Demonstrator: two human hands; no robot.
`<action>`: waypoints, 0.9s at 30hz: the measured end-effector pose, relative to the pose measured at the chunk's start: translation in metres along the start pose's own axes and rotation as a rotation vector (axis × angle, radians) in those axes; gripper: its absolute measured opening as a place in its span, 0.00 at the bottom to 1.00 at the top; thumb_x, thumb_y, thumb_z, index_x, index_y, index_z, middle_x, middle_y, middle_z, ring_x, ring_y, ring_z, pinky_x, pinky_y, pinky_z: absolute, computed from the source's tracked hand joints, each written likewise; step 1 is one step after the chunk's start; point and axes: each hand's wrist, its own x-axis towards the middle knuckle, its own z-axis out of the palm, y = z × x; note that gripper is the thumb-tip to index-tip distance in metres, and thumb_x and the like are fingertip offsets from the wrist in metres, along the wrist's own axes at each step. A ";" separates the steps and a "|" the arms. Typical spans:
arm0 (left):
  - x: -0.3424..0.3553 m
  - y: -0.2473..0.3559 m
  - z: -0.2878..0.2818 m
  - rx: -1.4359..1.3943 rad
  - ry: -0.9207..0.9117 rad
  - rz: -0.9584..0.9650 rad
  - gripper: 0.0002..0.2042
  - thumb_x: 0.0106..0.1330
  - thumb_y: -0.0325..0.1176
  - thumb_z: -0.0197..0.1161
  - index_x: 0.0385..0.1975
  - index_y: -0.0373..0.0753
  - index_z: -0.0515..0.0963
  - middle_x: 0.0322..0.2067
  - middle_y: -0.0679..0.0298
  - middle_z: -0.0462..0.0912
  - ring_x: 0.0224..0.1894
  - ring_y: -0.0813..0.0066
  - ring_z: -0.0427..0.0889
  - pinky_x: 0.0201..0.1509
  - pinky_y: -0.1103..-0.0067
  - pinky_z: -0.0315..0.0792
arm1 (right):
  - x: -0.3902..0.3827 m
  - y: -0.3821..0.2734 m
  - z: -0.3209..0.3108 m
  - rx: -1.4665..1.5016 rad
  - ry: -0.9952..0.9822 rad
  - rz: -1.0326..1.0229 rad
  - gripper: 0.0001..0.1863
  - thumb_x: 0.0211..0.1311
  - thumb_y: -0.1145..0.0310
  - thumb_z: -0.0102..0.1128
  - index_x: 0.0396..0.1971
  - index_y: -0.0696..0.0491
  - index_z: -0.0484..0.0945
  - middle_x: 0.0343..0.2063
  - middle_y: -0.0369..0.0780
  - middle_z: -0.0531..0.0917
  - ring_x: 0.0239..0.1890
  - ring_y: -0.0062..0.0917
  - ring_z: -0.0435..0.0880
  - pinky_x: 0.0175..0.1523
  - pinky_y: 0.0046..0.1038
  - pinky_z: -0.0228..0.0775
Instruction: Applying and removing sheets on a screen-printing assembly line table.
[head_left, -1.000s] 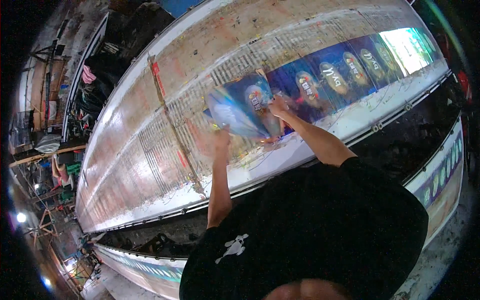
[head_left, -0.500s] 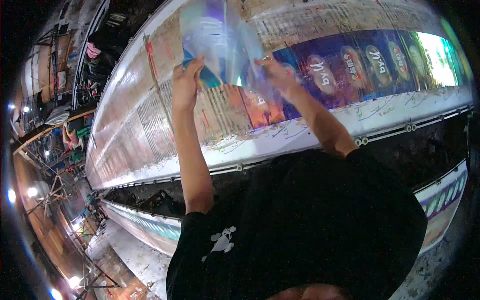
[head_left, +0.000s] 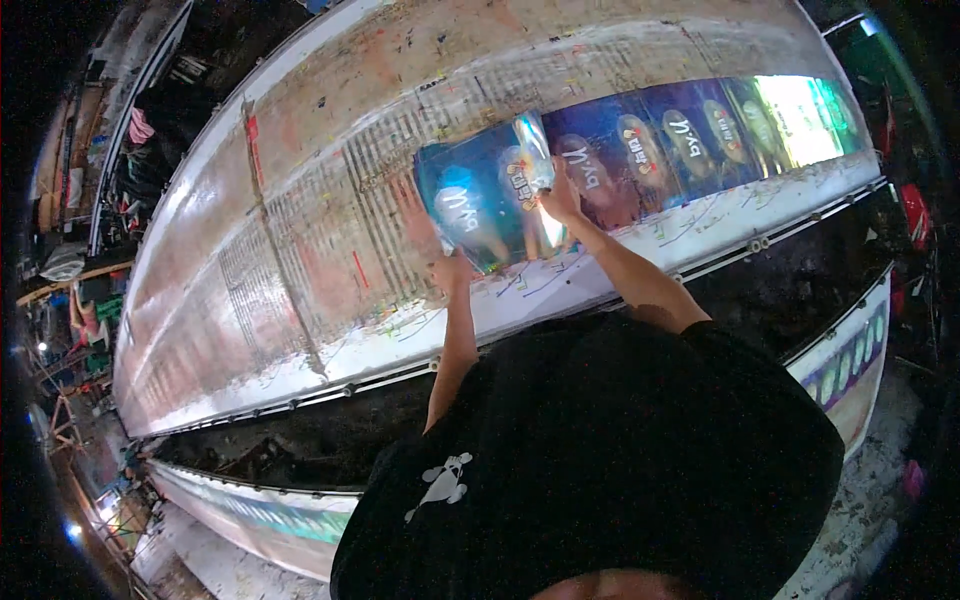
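Observation:
A glossy blue printed plastic sheet (head_left: 485, 185) lies against the long table's surface, its right edge curled up and catching the light. My left hand (head_left: 452, 272) is closed at the sheet's near left corner, slightly blurred. At the curled right edge, my right hand (head_left: 560, 198) pinches the film. Just right of it, a row of similar dark shiny sheets (head_left: 665, 150) runs along the table, with a bright glare toward its far end. How closely the held sheet meets or overlaps its neighbour I cannot tell.
The long worn table (head_left: 310, 235) carries stains, dark stripes and red marks. A pale rail with small round fittings (head_left: 435, 365) follows its near side. Behind me stands another table (head_left: 260, 515) bearing printed sheets. Lamps (head_left: 75, 530) and clutter are at the left.
The sheet has come down from being held up and bent in the air onto the table, beside the row. Both hands moved down with it, and the view has shifted.

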 end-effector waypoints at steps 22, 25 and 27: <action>0.056 -0.017 0.010 -0.252 -0.480 0.203 0.15 0.51 0.40 0.66 0.28 0.34 0.73 0.16 0.63 0.71 0.14 0.75 0.67 0.12 0.78 0.57 | 0.005 0.036 0.004 -0.041 0.007 0.129 0.30 0.41 0.61 0.64 0.44 0.59 0.67 0.37 0.52 0.77 0.41 0.44 0.77 0.46 0.40 0.68; 0.097 -0.074 0.033 -0.253 -0.134 0.340 0.15 0.51 0.35 0.64 0.34 0.32 0.74 0.20 0.63 0.73 0.15 0.77 0.67 0.12 0.78 0.57 | 0.009 0.011 -0.007 0.019 -0.086 0.163 0.29 0.44 0.62 0.61 0.47 0.57 0.65 0.40 0.50 0.76 0.43 0.44 0.76 0.46 0.40 0.68; 0.110 -0.040 0.028 -0.273 0.136 0.557 0.15 0.52 0.30 0.62 0.38 0.33 0.74 0.21 0.64 0.74 0.13 0.79 0.65 0.12 0.80 0.56 | 0.015 0.004 -0.014 0.127 -0.077 0.051 0.28 0.44 0.62 0.61 0.47 0.56 0.65 0.40 0.50 0.76 0.43 0.44 0.76 0.47 0.40 0.68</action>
